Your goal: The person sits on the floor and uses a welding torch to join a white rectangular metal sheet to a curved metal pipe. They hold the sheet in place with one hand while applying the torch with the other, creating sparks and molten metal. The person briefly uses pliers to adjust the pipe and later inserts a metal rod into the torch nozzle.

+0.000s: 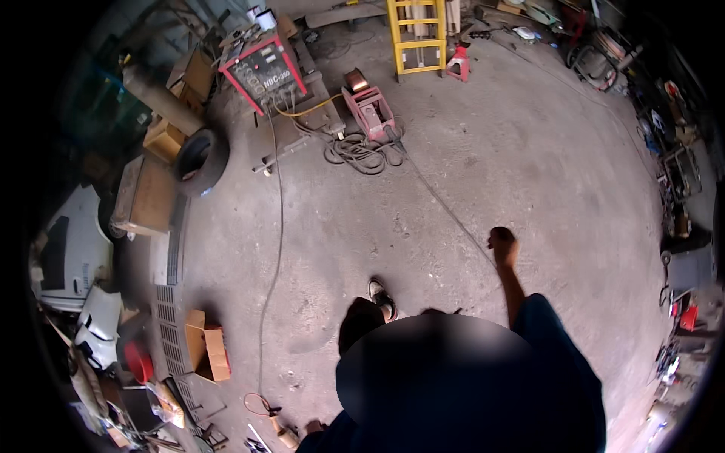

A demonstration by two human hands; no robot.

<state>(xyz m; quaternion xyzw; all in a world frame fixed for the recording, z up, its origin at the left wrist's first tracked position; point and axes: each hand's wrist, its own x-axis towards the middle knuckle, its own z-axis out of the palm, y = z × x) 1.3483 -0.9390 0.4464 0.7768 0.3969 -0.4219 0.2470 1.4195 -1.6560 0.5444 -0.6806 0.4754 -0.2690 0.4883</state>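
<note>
My right hand (504,245) is raised out in front of me at the right, fingers curled into a closed fist. Whatever may be inside it is hidden. Behind its wrist runs a dark cable (445,208), which leads up to a pink-red wire feeder (371,113) on the floor; contact with the cable cannot be judged. Low in the picture, my left hand (313,427) barely shows past the dark sleeve, its fingers hidden. Close to it on the floor lie a tan, bottle-shaped object (285,436) and an orange-red loop (257,404). One shoe (382,297) shows below me.
A red-and-black welding machine (264,72) stands far left, with coiled cables (359,155) nearby. A yellow ladder (418,64) and red jack stand (458,64) are beyond. Along the left are a tire (202,162), a gas cylinder (162,98), an open carton (208,347) and floor grates (168,311).
</note>
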